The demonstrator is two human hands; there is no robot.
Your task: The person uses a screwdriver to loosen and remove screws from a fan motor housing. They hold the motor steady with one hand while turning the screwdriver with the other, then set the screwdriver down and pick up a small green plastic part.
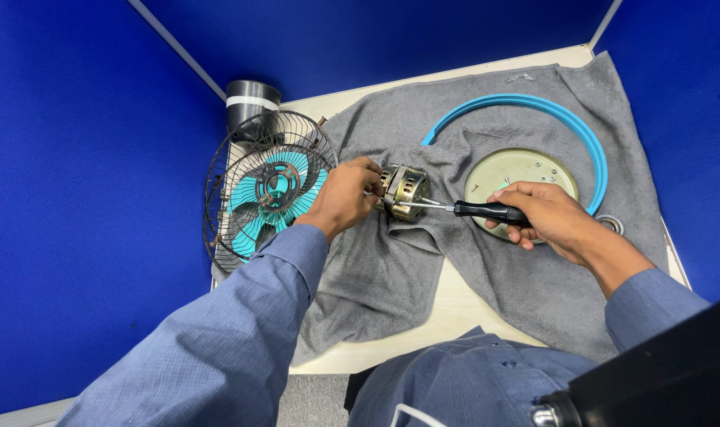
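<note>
Hands busy as I watch: left hand (343, 195) clamps the brass-coloured motor (404, 192) steady on the grey towel (392, 269), right hand (551, 217) grips the screwdriver (471, 209) tipped into its casing.

Both arms, in blue sleeves, reach forward and converge. Left hand (343, 198) curled, palm down, fingers closed in a grip. Right hand (546, 215) closed in a fist-like grasp, knuckles up, wrist bent inward.

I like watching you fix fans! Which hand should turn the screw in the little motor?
The right hand, probably: it already grips the screwdriver, tip at the motor. The left hand is steadying the motor.
</note>
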